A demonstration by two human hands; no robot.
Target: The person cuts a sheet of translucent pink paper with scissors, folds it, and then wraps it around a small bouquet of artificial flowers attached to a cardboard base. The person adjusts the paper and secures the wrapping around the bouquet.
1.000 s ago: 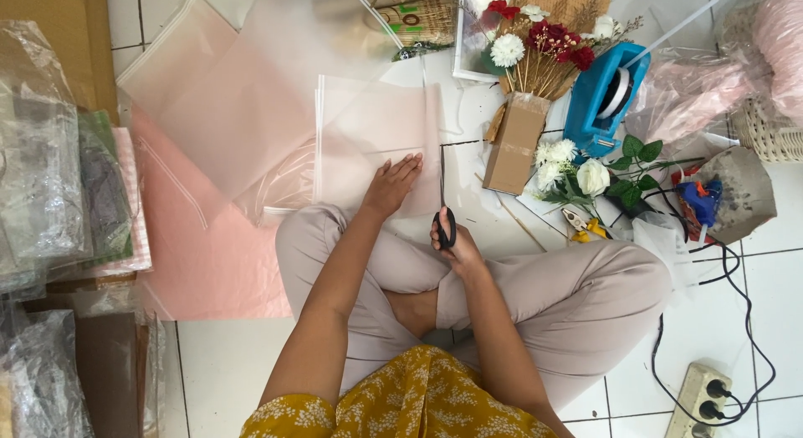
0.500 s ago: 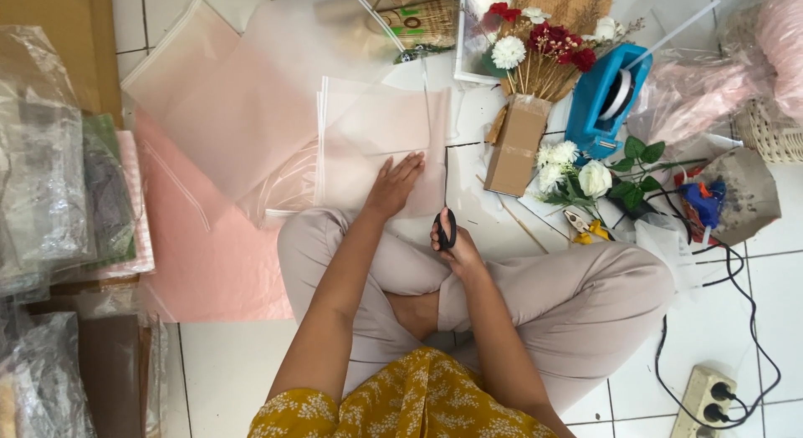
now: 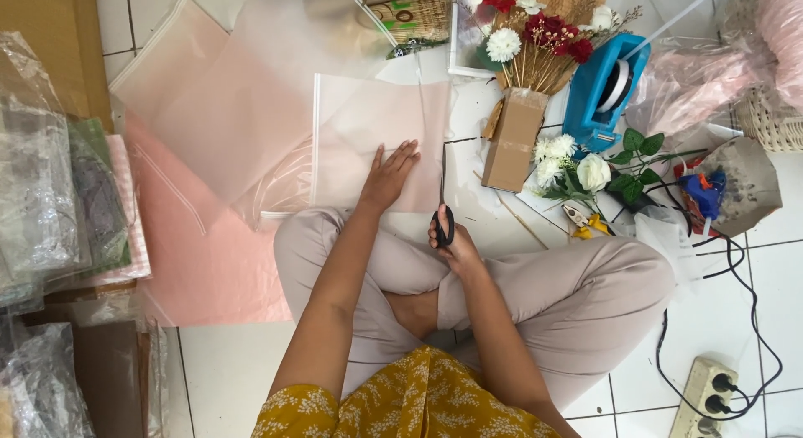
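Note:
I sit cross-legged on a white tiled floor. My left hand point(image 3: 389, 174) lies flat, fingers spread, on a stack of translucent pinkish sheets point(image 3: 368, 124) in front of my knees. My right hand point(image 3: 452, 241) grips black-handled scissors point(image 3: 442, 212) whose blades point away from me along the right edge of that stack.
Larger pink sheets point(image 3: 209, 245) spread to the left, beside plastic-wrapped bundles point(image 3: 42, 195). To the right stand a small cardboard box point(image 3: 510, 141), red and white artificial flowers point(image 3: 535, 28), a blue tape dispenser point(image 3: 602, 95), a glue gun point(image 3: 703, 191), yellow pliers point(image 3: 585, 220) and a power strip point(image 3: 707, 396).
The scissors have shifted slightly nearer to me along the sheet's right edge. My left hand stays pressed flat on the stack.

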